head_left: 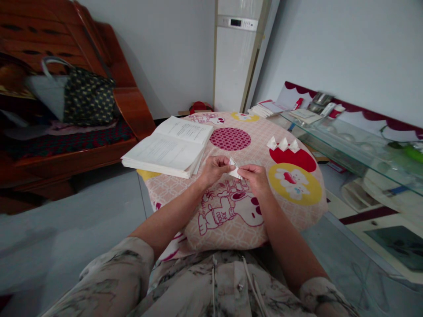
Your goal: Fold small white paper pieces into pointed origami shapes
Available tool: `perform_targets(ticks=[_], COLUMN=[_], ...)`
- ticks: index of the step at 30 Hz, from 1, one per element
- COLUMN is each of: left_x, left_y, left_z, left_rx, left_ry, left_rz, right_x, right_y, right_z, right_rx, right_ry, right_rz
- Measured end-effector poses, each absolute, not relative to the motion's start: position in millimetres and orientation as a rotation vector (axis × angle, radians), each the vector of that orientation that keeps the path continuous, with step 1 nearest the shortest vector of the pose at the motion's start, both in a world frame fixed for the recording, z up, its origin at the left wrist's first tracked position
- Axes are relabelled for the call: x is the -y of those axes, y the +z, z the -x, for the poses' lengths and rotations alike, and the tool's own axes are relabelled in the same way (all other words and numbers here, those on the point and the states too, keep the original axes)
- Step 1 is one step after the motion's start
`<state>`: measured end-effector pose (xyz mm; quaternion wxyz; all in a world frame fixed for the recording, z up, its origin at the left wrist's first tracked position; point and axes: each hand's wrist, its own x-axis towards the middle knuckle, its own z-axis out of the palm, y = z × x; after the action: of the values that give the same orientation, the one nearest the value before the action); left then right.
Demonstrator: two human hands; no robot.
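Between my two hands is a small folded piece of white paper (234, 169), pointed at its top and held just above the cloth-covered table. My left hand (214, 169) pinches its left side between thumb and fingers. On the other side, my right hand (256, 175) grips the lower right edge in the same way. Three folded paper pieces (283, 144), white and pointed, stand in a row farther right on the table. To the left lies a thick open book (178, 143) with printed pages.
A patterned tablecloth (231, 240) covers the round table. Close on the right is a glass shelf (357, 149) with assorted items, and a stack of booklets (266, 108) lies at the table's far right edge. A wooden bench (132, 110) with bags stands at left.
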<state>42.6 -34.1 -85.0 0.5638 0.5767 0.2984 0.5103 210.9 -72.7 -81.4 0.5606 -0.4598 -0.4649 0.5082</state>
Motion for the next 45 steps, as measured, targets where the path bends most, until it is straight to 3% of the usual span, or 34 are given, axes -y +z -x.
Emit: perform_targets(ticks=[19,26,39,45], left_x=[35.9,38.8,39.1,38.7], left_y=[-80.7,-80.7,-77.3,-76.5], left_z=[-41.5,-48.9,-44.1,-41.5], left_rx=[-0.749,-0.715,-0.657,-0.679], left_ry=[1.133,1.222,1.140,1.141], left_rz=[-1.423,-1.288,-1.267,-1.284], right_x=[73.7,72.4,73.3,73.6], right_y=[-80.0,-87.1,-83.5,-83.4], right_z=[-211.0,-210.1,-212.3,-214.1], right_rx=[1.165,1.236,1.107,1.150], right_ry=[1.158,0.921,1.272,1.279], right_rz=[1.104,1.169,1.064,1.059])
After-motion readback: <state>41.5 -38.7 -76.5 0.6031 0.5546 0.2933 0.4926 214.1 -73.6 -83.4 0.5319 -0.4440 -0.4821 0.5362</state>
